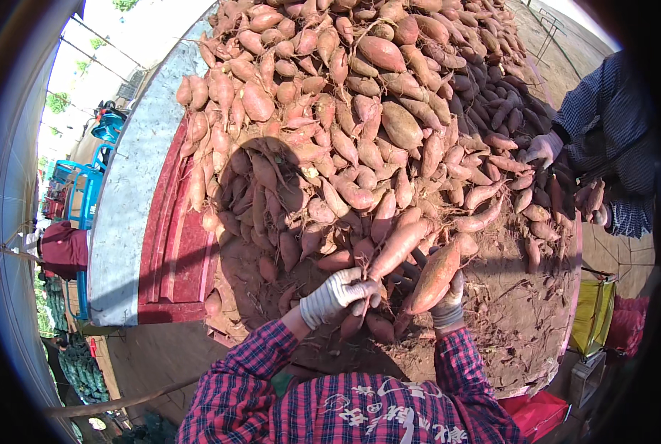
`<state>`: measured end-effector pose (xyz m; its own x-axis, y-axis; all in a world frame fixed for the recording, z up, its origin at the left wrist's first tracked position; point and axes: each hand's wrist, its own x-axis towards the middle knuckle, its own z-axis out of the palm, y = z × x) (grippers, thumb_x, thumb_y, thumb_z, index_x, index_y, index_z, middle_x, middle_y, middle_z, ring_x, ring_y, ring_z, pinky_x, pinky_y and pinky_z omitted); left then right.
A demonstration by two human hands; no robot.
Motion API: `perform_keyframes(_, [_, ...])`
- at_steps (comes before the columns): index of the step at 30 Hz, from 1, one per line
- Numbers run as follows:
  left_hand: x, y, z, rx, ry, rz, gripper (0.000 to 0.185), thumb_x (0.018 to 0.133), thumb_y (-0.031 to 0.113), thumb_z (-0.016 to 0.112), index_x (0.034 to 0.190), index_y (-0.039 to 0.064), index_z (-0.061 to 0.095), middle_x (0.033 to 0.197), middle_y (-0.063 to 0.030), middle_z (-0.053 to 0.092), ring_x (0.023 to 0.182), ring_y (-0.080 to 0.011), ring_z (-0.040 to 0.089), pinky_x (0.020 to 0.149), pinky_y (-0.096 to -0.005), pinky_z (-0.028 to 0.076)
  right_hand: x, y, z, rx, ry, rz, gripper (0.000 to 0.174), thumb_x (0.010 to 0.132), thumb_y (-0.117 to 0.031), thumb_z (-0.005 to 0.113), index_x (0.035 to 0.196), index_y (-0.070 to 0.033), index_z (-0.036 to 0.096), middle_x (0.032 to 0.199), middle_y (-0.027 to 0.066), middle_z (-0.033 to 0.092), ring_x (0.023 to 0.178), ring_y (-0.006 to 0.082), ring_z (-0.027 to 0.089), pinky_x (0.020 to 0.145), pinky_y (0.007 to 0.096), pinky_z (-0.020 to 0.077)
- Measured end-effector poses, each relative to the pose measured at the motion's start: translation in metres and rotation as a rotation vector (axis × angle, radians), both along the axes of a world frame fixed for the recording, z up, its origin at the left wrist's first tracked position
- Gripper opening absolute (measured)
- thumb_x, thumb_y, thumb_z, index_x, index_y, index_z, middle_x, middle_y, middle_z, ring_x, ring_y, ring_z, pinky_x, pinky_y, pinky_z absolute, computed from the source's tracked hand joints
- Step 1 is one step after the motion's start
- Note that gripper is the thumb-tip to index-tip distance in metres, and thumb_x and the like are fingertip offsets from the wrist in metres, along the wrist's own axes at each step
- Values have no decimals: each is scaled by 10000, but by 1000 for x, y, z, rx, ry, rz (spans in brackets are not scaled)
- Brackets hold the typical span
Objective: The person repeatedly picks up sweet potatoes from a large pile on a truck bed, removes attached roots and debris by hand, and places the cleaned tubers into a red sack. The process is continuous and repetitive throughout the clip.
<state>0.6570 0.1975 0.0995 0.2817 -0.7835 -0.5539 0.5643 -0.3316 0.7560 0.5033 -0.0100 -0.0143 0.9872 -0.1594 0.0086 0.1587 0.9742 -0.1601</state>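
Observation:
My left hand (338, 297), in a white knit glove, grips the thin lower end of a long sweet potato (399, 250) that slants up to the right. Roots trail from its narrow tip. My right hand (450, 305), gloved alike, is closed around a large, plump sweet potato (436, 277) whose body hides most of my fingers. Both roots are held above the near edge of a large heap of sweet potatoes (363, 116) on a soil-covered table (502, 322). Several smaller ones lie on the soil just under my hands.
At the right, another person's gloved hand (544, 149) reaches to the heap. A yellow bag (594, 316), a wooden crate (587, 380) and a red container (538, 413) stand off the table's right side. Blue metal frames (89, 188) stand beyond the red panel (169, 250) at left.

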Motion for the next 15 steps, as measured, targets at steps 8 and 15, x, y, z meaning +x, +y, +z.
perform_keyframes(8, [-57,-1,-32,65,172,-156,368,997,397,636,1027,32,667,811,-20,667,681,-98,600,631,-264,487,-27,15,-29,-112,354,-144,875,836,-617,705,1483,-106,414,1433,137,522,1282,335,531,1107,501,420])
perform_keyframes(15, [-50,-11,-29,80,-779,-950,411,969,438,628,994,35,703,730,-98,674,671,-215,663,624,-336,520,-43,7,-28,-192,529,35,843,827,-509,758,1436,-16,447,1341,155,586,1213,308,585,1073,461,460])
